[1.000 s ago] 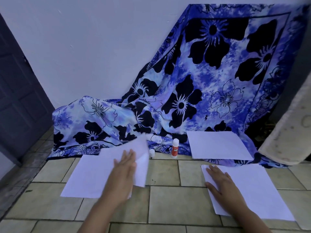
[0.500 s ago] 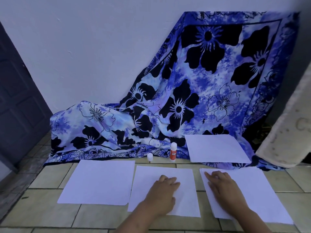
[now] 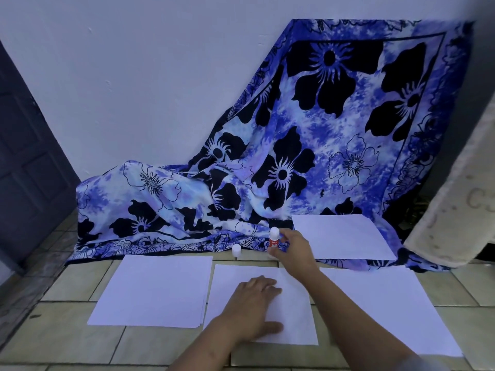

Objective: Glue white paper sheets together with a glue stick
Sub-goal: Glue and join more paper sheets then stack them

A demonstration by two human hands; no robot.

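Right grip point(image 3: 293, 251): pinching the glue stick point(image 3: 273, 240) with my fingertips.
Glue stick: upright at the cloth point(image 3: 187, 210) edge, long axis vertical, white end up.
Left grip point(image 3: 254, 303): spread flat on my middle sheet point(image 3: 294, 317).

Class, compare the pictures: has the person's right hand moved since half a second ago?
Yes. The right hand left the right-hand sheet and went forward and left to the glue stick at the edge of the cloth, fingers round it.
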